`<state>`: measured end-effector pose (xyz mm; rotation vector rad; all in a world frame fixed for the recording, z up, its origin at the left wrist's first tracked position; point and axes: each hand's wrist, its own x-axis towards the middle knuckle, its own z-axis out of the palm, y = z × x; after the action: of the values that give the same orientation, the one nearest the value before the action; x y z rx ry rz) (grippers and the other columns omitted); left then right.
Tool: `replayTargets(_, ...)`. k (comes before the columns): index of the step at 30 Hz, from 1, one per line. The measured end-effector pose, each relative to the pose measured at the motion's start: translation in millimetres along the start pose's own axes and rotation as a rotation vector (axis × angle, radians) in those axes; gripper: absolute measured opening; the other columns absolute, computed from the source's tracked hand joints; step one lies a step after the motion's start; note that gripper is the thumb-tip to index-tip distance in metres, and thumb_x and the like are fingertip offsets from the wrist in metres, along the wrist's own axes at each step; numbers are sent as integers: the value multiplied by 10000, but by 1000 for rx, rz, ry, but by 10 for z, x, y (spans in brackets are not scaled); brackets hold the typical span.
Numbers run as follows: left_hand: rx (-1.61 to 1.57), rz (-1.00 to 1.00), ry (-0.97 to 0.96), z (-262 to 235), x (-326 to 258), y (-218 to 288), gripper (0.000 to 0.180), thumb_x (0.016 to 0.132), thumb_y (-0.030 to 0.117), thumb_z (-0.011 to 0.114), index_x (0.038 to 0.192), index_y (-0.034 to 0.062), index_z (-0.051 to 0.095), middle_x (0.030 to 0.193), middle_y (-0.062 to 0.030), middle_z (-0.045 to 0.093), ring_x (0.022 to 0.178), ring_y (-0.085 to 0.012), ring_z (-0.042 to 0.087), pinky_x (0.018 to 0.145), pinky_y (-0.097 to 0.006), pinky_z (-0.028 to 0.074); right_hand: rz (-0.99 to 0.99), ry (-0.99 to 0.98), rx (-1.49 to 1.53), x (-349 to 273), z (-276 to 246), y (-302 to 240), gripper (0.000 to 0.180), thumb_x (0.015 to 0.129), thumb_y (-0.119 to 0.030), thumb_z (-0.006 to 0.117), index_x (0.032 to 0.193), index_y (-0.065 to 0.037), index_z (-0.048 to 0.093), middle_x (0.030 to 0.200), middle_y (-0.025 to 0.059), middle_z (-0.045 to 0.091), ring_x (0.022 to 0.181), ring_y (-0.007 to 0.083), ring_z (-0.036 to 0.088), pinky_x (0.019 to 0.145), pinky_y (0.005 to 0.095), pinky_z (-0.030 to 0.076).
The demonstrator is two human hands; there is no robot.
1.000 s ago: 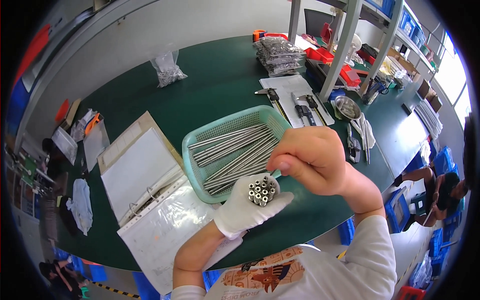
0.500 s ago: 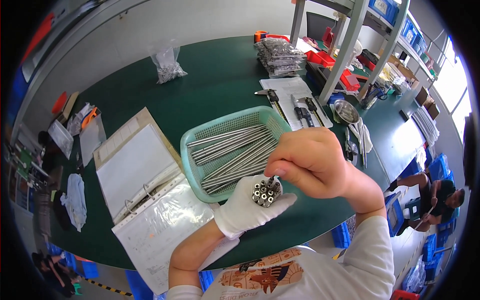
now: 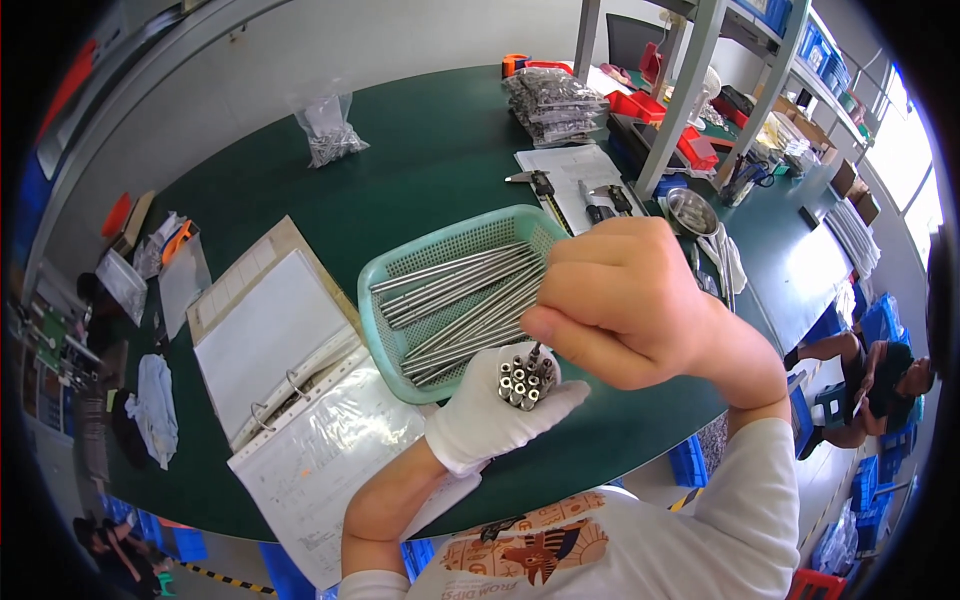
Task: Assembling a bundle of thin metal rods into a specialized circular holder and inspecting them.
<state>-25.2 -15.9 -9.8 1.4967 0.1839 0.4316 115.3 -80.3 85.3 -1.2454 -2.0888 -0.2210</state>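
Left hand (image 3: pixel 495 415), in a white glove, palm up: grip closed around a bundle of short metal rods (image 3: pixel 523 380), held upright with the hollow ends facing the camera. Right hand (image 3: pixel 625 300), bare, sits directly above and just right of the bundle; thumb and forefinger pinched shut on a thin dark pin (image 3: pixel 536 353) whose lower end meets the top of one rod (exact contact too small to confirm).

Just beyond the left grip, touching or nearly so: a teal mesh basket (image 3: pixel 385 300) on the green surface (image 3: pixel 420 170), loaded with long steel rods (image 3: pixel 460 295) lying roughly parallel. Left of the grip: an open ring binder (image 3: pixel 265 345) with plastic-sleeved sheets. Beyond the right hand: a paper sheet (image 3: pixel 570 170) bearing calipers (image 3: pixel 540 182), and a small metal bowl (image 3: pixel 690 210). Well away, far side of the surface: a clear bag of parts (image 3: pixel 328 135).
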Motion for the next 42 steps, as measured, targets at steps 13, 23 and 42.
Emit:
replayTargets(13, 124, 162, -14, -19, 0, -15, 108, 751, 54, 688, 818, 15, 612, 708, -11, 609, 642, -64, 559, 585, -230, 446, -151, -35, -63, -9, 60, 20, 240, 729, -92, 599, 568, -56, 425, 539, 58, 411, 423, 255, 411, 387, 346, 302)
replayTargets(23, 3, 50, 34, 2, -4, 21, 159, 756, 79, 695, 696, 50, 550, 617, 38, 522, 555, -39, 447, 495, -221, 360, -109, 7, -65, 27, 31, 24, 234, 754, -151, 603, 586, -74, 459, 521, 54, 430, 434, 273, 448, 376, 374, 320)
replayTargets(42, 35, 55, 36, -28, 12, 18, 144, 753, 50, 687, 703, 53, 552, 623, 49, 516, 553, -33, 454, 497, -220, 362, -35, -95, 61, -5, 28, 59, 207, 743, -79, 596, 597, -35, 456, 522, 76, 418, 436, 284, 426, 403, 359, 319)
